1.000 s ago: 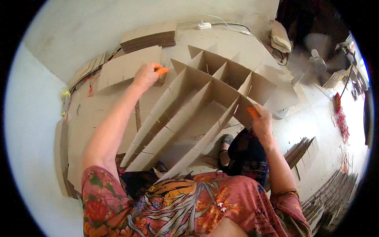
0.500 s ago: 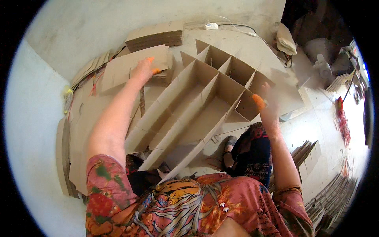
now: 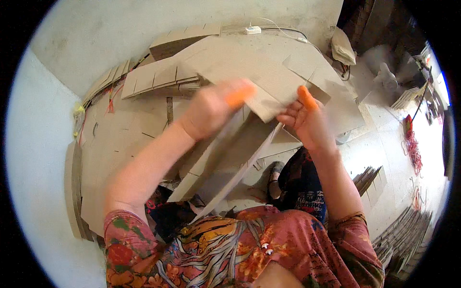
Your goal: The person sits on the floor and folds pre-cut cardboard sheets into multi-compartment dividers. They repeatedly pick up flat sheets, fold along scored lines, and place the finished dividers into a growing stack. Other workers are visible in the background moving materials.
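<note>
A flat brown cardboard panel [image 3: 249, 62] is held up in front of me, tilted over a cardboard divider grid [image 3: 218, 165]. My left hand [image 3: 213, 108], smeared by motion, grips the panel's near left edge; an orange cover is on its digit. My right hand [image 3: 309, 120] is at the panel's near right corner, its fingers curled against the edge and an orange-covered digit raised. The grid's long upright strips slant toward my lap, and the panel hides most of its far cells.
A stack of slotted cardboard strips [image 3: 161, 79] lies left of the grid, with another stack [image 3: 185, 41] by the wall. A white power strip [image 3: 252, 30] sits at the back. Bundled cardboard strips [image 3: 403, 237] and red cord [image 3: 414, 151] are on the right.
My left hand has taken the panel off the left stack and carried it right, over the grid. My right hand has moved slightly up and left from the grid's side to the panel.
</note>
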Available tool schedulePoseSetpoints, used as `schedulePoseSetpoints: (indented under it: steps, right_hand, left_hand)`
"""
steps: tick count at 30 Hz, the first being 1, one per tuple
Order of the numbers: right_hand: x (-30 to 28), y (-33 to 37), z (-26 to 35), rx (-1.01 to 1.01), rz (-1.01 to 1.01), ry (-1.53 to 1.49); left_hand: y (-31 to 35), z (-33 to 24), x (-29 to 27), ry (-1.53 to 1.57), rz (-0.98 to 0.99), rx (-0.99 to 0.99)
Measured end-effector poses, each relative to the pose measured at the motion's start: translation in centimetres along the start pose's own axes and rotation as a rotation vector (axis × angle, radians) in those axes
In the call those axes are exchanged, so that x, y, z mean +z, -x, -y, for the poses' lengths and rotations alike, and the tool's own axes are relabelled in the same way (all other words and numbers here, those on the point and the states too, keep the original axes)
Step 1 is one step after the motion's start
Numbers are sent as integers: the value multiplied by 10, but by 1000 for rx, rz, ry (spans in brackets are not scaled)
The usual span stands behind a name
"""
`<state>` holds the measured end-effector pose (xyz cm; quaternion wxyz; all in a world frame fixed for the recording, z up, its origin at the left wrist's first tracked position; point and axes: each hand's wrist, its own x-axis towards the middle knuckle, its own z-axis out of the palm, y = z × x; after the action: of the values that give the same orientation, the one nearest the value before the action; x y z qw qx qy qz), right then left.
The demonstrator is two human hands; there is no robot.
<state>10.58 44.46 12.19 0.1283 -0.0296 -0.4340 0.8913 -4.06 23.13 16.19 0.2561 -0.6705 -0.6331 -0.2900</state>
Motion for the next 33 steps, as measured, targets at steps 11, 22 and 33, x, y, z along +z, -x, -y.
schedulePoseSetpoints:
  steps: [11, 22, 33]
  right_hand:
    - [22, 64, 16, -376, -205, 1015]
    - [-46, 71, -53, -250, -159, 990]
    - [7, 64, 2, -433, 200, 1562]
  left_hand:
    - [41, 91, -27, 489, -293, -932]
    - [77, 108, -4, 156, -7, -1074]
    - [50, -21, 12, -68, 294, -586]
